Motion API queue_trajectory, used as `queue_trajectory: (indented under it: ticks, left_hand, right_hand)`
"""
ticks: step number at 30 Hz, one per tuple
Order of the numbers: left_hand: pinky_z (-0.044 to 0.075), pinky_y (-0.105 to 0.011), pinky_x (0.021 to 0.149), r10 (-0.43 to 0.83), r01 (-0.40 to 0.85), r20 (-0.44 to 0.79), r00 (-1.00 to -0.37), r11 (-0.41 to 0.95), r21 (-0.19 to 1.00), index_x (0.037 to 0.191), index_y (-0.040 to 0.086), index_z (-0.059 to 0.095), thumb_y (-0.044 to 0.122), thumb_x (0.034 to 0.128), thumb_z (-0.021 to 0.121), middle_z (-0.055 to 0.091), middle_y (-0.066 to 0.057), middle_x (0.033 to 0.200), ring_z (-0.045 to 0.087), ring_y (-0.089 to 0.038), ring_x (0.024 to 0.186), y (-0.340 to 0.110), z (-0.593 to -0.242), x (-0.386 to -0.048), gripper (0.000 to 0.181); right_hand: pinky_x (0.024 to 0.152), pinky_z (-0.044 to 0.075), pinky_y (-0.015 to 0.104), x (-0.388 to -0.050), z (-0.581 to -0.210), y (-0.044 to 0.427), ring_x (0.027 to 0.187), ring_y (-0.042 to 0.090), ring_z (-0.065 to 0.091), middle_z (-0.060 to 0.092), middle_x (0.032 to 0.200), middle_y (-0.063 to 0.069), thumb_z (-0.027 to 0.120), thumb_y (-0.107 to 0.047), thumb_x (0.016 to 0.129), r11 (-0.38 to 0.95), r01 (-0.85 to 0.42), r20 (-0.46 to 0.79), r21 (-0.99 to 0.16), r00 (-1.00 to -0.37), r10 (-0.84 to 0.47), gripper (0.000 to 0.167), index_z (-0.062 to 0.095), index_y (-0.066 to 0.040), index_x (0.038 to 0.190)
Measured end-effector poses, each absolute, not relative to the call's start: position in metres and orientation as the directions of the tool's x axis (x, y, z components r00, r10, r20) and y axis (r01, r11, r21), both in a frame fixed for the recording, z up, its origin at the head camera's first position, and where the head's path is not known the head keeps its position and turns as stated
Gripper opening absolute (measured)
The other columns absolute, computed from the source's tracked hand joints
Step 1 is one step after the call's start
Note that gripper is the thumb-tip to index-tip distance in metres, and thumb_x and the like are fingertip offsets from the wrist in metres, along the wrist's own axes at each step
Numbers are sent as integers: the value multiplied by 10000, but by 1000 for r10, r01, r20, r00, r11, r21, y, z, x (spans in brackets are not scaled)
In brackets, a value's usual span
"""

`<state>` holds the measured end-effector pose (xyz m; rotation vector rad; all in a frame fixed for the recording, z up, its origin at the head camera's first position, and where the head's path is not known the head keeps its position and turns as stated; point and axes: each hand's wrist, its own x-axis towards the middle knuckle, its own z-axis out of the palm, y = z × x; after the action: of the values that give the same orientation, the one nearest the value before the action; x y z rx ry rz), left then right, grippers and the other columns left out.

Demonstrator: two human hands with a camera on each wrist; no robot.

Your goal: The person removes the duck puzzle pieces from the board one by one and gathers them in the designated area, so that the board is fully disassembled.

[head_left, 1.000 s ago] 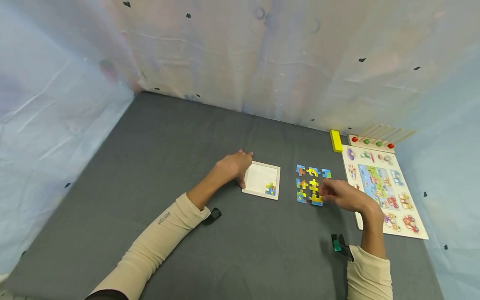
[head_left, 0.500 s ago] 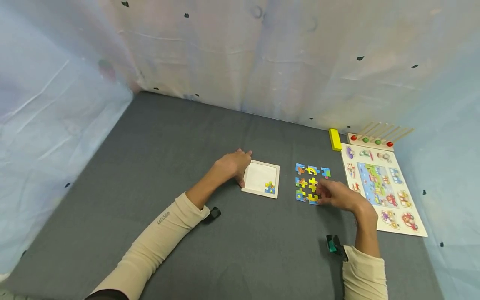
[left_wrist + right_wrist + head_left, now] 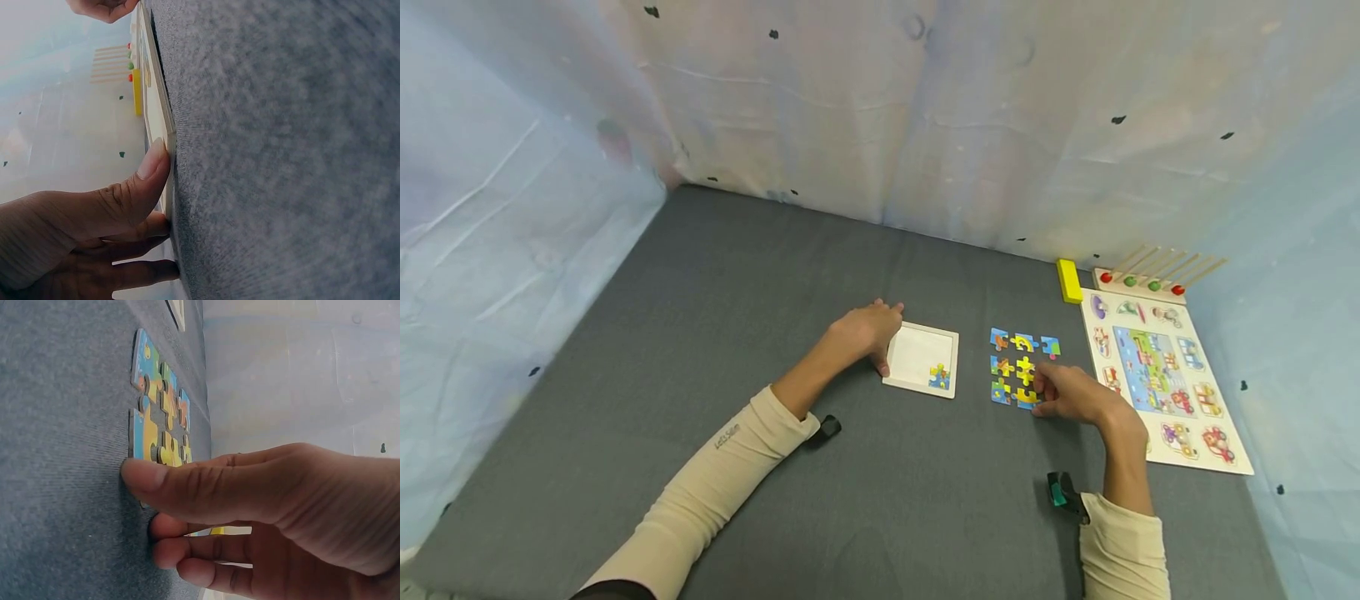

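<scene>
In the head view, a small square wooden puzzle tray (image 3: 919, 388) lies on the grey table, with a jigsaw piece (image 3: 939, 376) in its near right corner. My left hand (image 3: 868, 329) grips the tray's left edge; the left wrist view shows the thumb on its corner and the fingers along its side. To the right, several blue and yellow jigsaw pieces (image 3: 1002, 367) lie in loose rows. My right hand (image 3: 1071, 393) rests at their right side, fingers loosely bent. In the right wrist view its thumb lies over the end of a yellow-and-blue piece (image 3: 142, 434). The hand hides part of the rows.
A large picture board (image 3: 1202, 446) lies on the right behind the right hand. Beyond it stand a yellow block (image 3: 1070, 281) and a wooden rack (image 3: 1142, 289) with upright sticks and red and green beads. Hanging sheets (image 3: 880, 117) border the table at the back and sides.
My right hand has shifted slightly left and down, toward the near pieces. The left hand and the tray have stayed in place.
</scene>
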<state>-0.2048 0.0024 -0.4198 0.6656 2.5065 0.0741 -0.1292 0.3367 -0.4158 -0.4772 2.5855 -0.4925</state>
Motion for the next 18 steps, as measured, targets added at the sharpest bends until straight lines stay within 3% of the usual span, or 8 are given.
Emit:
queue_trajectory:
  ticks: [11,18]
  left_hand:
    - [351,-575,1261,463,431,-486,-741,883,185,1598,22,405,333,762,945,233,-123,1751,223,-387,1624,3,-420,-203,1043]
    - [357,-584,1255,471,440,-485,-737,879,185,1610,15,374,354,757,946,233,-132,1749,224,-393,1623,3,-420,-204,1082]
  right_hand:
    - [635,425,256,-129,-404,326,716,99,512,624,818,17,811,-171,913,885,-269,-338,-381,-850,-404,231,649,-32,1001]
    - [654,477,248,-138,-396,297,702,53,536,644,822,-2,741,-125,968,809,-380,-266,-449,-807,-527,240,671,17,1147]
